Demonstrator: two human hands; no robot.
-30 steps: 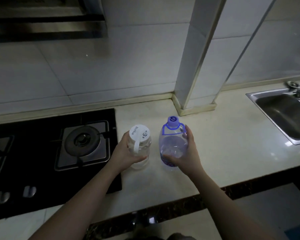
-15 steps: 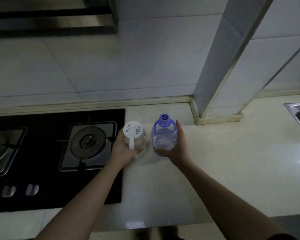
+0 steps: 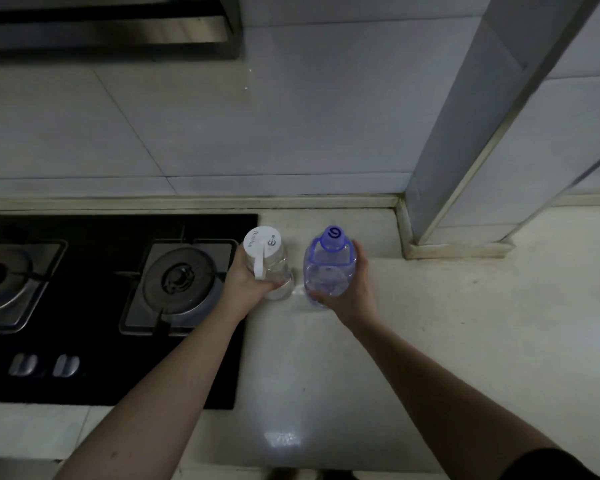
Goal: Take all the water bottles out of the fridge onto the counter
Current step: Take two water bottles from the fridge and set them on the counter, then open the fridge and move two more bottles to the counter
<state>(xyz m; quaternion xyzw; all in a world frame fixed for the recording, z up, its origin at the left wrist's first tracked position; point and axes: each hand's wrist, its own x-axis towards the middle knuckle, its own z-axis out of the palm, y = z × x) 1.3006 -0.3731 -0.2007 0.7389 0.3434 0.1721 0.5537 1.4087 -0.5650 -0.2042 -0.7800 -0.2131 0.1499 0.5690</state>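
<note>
Forearms: both of yours reach up from the near edge, across pale counter (image 3: 465, 341), toward the wall.
Left hand (image 3: 246, 285): you clasp the white-capped bottle (image 3: 267, 265) around its clear body, thumb side toward you; the loop strap of the cap hangs down over your fingers.
Right hand (image 3: 350, 289): you wrap the blue-capped bottle (image 3: 328, 268) from its right side, fingers up along its shoulder.
Bottles: upright, just beside each other with a narrow gap between; their bases look to be on the counter or a hair above it, and the dim light does not settle which.
Change: half a second ago both bottles sat in the same grips at the same spot; only your head has leaned in closer, so the set-down appears to be finishing.
Meaning: two bottles are out of the fridge; the fridge is out of view, so how many remain cannot be told.
Edge, left of the left grip: the black hob (image 3: 118, 306) starts almost under your wrist, its burner (image 3: 181, 278) near.
Room, right of the right grip: open counter runs toward the tiled pillar (image 3: 465, 168).
Beyond the grips: a short strip of counter, then the tiled wall (image 3: 291, 133).
</note>
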